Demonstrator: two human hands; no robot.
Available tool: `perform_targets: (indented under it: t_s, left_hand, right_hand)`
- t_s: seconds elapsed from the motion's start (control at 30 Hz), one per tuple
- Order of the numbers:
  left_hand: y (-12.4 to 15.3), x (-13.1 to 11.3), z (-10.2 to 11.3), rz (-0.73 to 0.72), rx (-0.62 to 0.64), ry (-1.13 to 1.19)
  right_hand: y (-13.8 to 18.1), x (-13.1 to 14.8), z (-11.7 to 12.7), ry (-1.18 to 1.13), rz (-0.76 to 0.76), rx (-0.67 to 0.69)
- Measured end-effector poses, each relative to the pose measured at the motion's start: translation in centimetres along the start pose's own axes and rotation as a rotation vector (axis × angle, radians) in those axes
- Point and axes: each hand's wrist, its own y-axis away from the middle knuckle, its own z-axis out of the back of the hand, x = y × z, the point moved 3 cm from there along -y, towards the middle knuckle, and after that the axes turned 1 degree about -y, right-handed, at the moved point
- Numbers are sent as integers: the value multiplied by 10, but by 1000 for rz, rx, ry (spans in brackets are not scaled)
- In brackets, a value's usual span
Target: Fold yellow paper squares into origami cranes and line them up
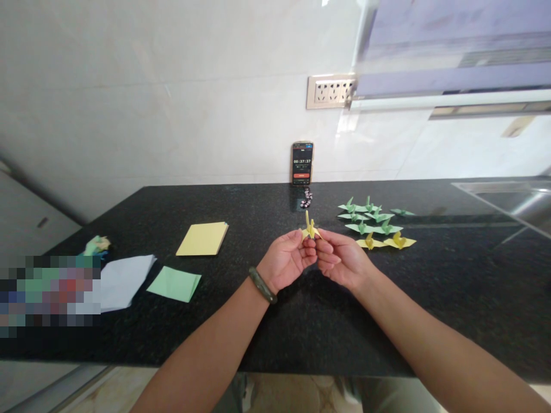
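Note:
A yellow origami crane point(310, 229) is held up in front of me over the dark countertop, its thin neck and tail pointing upward. My left hand point(289, 258) pinches its left wing between thumb and fingers. On the other side, my right hand point(342, 258) closes on the right wing, fingers curled beneath. Just past my right hand stand two finished yellow paper cranes point(399, 241), with several green paper cranes point(361, 228) in rows behind them. A green bangle point(262, 285) circles my left wrist.
A stack of yellow paper point(201, 238), folded green paper point(174, 284) and white sheets point(127, 281) lie left, near a crumpled colored bundle point(98, 245). A phone point(302, 163) showing a timer leans on the wall behind a beaded strap point(306, 198). A metal sink point(516, 198) is far right.

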Motion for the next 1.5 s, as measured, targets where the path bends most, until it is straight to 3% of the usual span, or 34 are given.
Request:
perform_targets:
  t_s: [0.6, 1.13, 1.5]
  left_hand:
    - [0, 3, -7, -85, 47, 103]
    - [2, 2, -9, -115, 29, 79]
    - [3, 1, -9, -138, 45, 75]
  right_hand:
    - [2, -5, -5, -34, 158, 34]
    - [5, -6, -9, 97, 239, -7]
    - [8, -3, -13, 46, 248, -37]
